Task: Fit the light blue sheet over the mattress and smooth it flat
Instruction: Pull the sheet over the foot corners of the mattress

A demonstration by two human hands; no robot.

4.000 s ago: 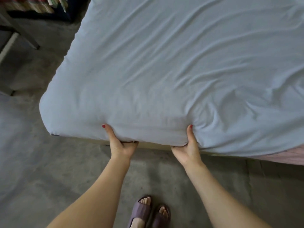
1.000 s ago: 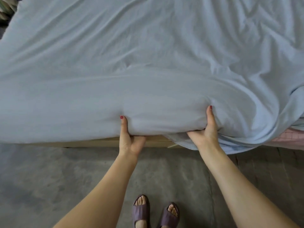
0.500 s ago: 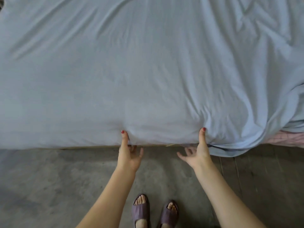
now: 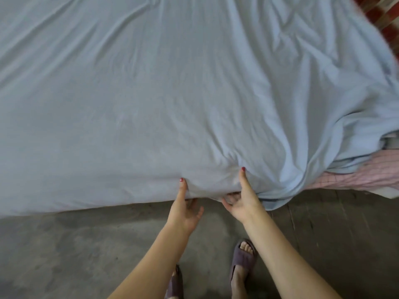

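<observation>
The light blue sheet (image 4: 151,93) covers most of the bed, smoother on the left and wrinkled toward the right. At the right its loose edge is bunched up and leaves the pink quilted mattress (image 4: 356,175) bare. My left hand (image 4: 185,210) and my right hand (image 4: 244,199) hold the sheet's near edge close together. Each thumb lies on top of the fabric, with the fingers curled under the hem.
Grey concrete floor (image 4: 64,244) runs along the near side of the bed. My feet in purple slippers (image 4: 244,257) stand just below my hands. A red patterned fabric (image 4: 384,16) shows at the top right corner.
Both hands let go of the edge half a second ago, shifted right along the bed, came closer together and took the hem again. The view turned right, and more bare mattress shows.
</observation>
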